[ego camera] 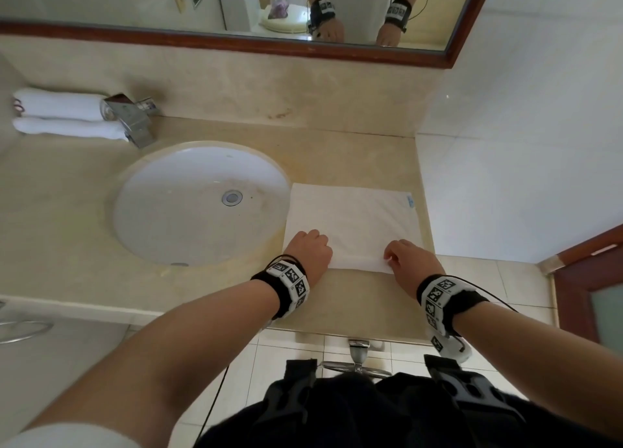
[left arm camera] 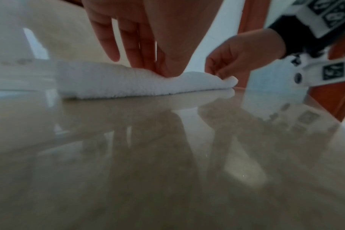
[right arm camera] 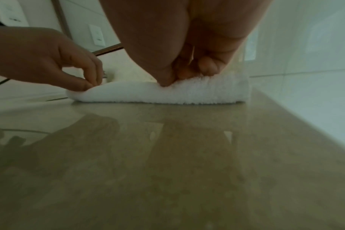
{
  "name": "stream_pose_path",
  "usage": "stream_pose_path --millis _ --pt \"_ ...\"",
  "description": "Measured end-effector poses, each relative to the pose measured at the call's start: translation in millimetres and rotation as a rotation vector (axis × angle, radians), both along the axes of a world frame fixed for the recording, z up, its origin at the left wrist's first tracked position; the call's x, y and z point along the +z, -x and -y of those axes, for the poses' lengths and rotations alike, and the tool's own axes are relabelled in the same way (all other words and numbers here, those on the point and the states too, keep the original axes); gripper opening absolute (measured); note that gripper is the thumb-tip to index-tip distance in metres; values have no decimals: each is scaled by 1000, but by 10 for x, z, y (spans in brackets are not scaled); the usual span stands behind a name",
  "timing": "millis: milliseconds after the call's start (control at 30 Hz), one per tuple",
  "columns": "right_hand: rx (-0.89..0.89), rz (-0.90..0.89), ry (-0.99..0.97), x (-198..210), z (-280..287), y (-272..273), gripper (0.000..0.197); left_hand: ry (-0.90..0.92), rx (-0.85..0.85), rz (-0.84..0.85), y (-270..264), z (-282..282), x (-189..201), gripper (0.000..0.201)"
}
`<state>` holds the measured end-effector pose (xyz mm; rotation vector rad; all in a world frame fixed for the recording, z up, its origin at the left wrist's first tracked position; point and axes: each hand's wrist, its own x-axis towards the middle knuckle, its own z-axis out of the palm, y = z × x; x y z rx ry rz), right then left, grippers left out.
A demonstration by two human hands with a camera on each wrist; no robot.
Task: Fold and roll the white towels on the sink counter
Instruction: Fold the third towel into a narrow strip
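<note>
Both hands, the left hand [ego camera: 312,249] and right hand [ego camera: 412,258], pinch the near edge of a folded white towel [ego camera: 354,221] lying on the counter [ego camera: 354,151] beside the sink [ego camera: 141,191], apparently to start rolling it.

You are reaching both forearms forward, wrists banded and bent down. Your left hand [ego camera: 312,249] is pinching the cloth edge under its thumb and fingertips [right arm camera: 85,85]; your right hand [ego camera: 409,257] is gripping the same edge between thumb and curled fingers [left arm camera: 217,70], knuckles up
</note>
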<state>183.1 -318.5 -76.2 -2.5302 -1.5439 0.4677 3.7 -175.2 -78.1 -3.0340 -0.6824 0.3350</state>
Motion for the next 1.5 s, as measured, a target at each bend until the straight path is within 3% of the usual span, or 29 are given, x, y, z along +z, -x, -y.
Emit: stream_pose_path --millis 233,567,800,1033,1133,1300,1500 --pt "84 3 38 60 12 -10 15 -20 -64 -79 -45 -11 57 25" --pt "78 59 35 -38 -59 -45 22 138 18 39 -14 -107 -12 22" --pt "102 175 93 -14 -138 -55 27 46 -9 37 -40 -92 -41 22" --pt "-63 -108 60 107 -202 -140 6 -45 -68 -96 -111 -87 66 20" --pt "-36 -92 78 138 -218 -144 7 2 -55 -89 -112 -116 34 24" --pt "81 -12 119 96 -142 -89 26 83 -12 -10 -130 -170 62 22" --pt "50 13 122 90 -167 -88 19 248 117 -13 -156 -281 86 20"
